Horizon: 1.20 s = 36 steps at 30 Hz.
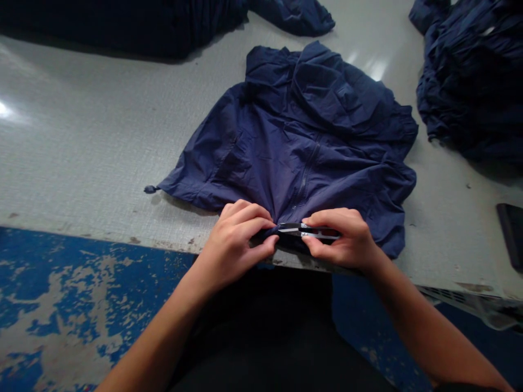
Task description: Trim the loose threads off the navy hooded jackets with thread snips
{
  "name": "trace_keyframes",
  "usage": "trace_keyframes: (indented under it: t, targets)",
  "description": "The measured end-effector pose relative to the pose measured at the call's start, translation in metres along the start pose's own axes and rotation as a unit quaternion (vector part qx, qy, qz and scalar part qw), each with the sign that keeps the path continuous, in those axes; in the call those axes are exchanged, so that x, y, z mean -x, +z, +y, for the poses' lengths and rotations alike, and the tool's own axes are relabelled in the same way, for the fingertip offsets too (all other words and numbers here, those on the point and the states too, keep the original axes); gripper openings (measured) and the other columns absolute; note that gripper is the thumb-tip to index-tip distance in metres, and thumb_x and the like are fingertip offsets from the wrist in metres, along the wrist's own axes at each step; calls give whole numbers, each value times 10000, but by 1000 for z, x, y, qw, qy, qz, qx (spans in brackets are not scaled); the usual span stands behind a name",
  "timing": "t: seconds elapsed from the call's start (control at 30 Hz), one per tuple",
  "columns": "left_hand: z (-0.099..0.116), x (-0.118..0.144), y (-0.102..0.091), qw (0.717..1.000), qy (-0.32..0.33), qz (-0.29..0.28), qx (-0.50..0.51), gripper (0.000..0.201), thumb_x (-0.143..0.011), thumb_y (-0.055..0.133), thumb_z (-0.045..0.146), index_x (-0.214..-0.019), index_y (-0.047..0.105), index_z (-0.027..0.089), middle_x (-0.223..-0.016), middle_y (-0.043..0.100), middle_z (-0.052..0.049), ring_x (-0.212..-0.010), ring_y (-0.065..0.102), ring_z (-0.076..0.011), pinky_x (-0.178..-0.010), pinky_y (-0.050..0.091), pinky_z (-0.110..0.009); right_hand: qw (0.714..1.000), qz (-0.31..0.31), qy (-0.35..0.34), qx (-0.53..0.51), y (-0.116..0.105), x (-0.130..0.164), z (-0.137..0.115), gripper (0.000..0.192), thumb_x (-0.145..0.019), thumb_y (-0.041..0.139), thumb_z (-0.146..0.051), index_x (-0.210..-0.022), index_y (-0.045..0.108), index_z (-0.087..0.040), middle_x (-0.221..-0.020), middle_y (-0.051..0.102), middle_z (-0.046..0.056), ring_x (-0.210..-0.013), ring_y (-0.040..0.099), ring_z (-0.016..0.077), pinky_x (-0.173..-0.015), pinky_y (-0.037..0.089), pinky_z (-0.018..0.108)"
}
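A navy hooded jacket (261, 147) with a front zipper lies on the table, its hood away from me and its hem near the table's front edge. My left hand (241, 239) pinches the hem close to the zipper's lower end. Thread snips (302, 230) are gripped between the thumb and fingers of my right hand (343, 237). Their blades point left and their tips meet the pinched fabric by my left fingertips. Any thread there is too small to make out. A cord end (151, 189) sticks out at the jacket's left corner.
Dark navy garments lie in a heap (474, 81) at the right and in a pile (122, 27) at the back left. A black phone-like object (510, 234) rests at the right edge of the pale table (81, 136). Below is a worn blue floor (61, 305).
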<state>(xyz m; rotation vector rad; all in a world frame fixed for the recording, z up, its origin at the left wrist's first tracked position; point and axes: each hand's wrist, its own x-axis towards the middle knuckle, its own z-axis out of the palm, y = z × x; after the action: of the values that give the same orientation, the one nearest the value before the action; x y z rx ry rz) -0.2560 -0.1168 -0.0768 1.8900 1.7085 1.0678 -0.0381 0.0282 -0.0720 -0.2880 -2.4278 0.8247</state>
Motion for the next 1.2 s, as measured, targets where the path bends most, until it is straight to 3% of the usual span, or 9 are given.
trace_keyframes:
  t: [0.13, 0.43, 0.93, 1.07, 1.2]
  targets:
    - [0, 2, 0, 1000, 3, 1, -5, 47, -979, 715, 185, -1004, 754, 176, -1044, 759, -57, -1010, 630, -237, -906, 447, -424, 999, -13, -40, 10, 3, -2, 0, 129, -856, 740, -131, -920, 665, -214, -715, 720, -20, -566, 667, 141, -571, 497, 267]
    - [0, 0, 0, 1000, 0, -6, -11, 58, -974, 711, 183, -1013, 750, 166, -1052, 756, -69, -1027, 629, -253, -911, 447, -441, 995, -87, -43, -31, 3, -12, 0, 104, -918, 696, -123, -855, 647, -189, -693, 635, -9, -578, 551, 123, -568, 407, 281]
    - [1, 1, 0, 1000, -1, -13, -23, 68, -983, 696, 199, -1029, 741, 176, -1063, 759, -69, -1028, 630, -254, -905, 446, -442, 994, -96, -30, -39, 2, -15, -2, 115, -913, 667, -93, -842, 668, -184, -676, 653, -4, -564, 575, 128, -563, 427, 281]
    - [1, 1, 0, 1000, -1, -12, -19, 70, -991, 692, 211, -1026, 745, 180, -1063, 760, -67, -1025, 633, -248, -905, 453, -442, 996, -2, 78, -53, -8, -6, -6, 114, -818, 765, -130, -868, 703, -212, -725, 732, -19, -539, 626, 123, -518, 468, 241]
    - [0, 2, 0, 1000, 8, -6, -19, 76, -1010, 678, 232, -1026, 747, 202, -1066, 767, -65, -1027, 637, -241, -917, 468, -442, 971, 71, 213, -86, -19, 9, -16, 82, -819, 780, -180, -871, 732, -220, -686, 741, -16, -491, 634, 141, -454, 461, 246]
